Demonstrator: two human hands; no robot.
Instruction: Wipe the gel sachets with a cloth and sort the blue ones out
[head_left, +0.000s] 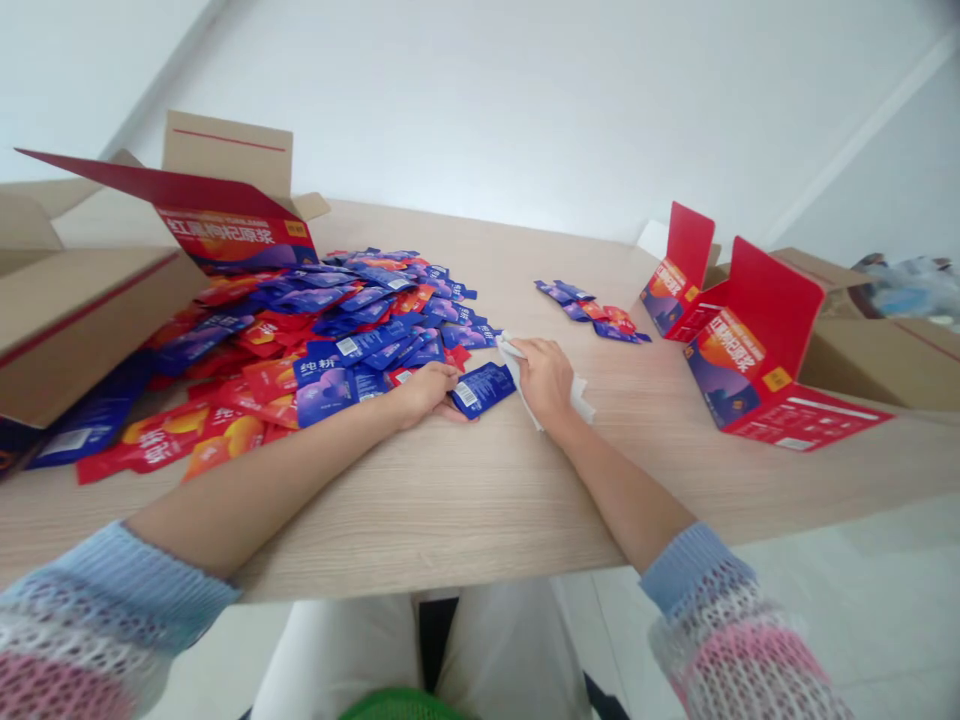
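My left hand (429, 394) pinches one end of a blue sachet (486, 388) just above the table. Its printed back with a white barcode faces up. At the sachet's other end, my right hand (546, 382) is closed on a crumpled white tissue (582, 398), which touches or nearly touches the sachet's edge. Beyond and left of my left hand spreads a large heap of blue and red sachets (367, 340). A smaller group of sachets (589, 310) lies past my right hand.
A large open carton (232, 240) stands behind the heap, with another open cardboard box (82, 320) at the left. Two red printed boxes (757, 360) with raised lids stand on the right. Behind them are more cardboard and a clear plastic bag (911, 285). The wooden table (420, 520) ends near my lap.
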